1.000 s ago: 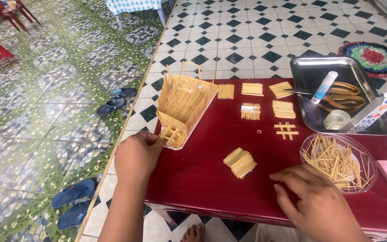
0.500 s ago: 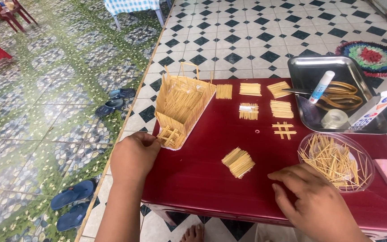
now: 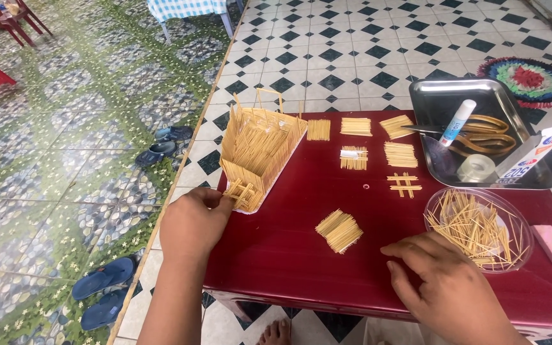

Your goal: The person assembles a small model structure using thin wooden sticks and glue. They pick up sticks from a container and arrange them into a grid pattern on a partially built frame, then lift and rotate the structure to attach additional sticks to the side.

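Left hand (image 3: 194,220) touching toothpick house (image 3: 257,153).

The toothpick house (image 3: 260,150) stands left on the surface (image 3: 301,255). The toothpick bowl (image 3: 478,228) sits right. The tray (image 3: 436,96) lies behind it.

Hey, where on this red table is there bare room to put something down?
The widest bare patch on the red table lies between the toothpick house, the loose toothpick panel and the left hand. A narrower strip runs along the near edge between both hands. The far right is crowded: metal tray, clear toothpick bowl, small panels.
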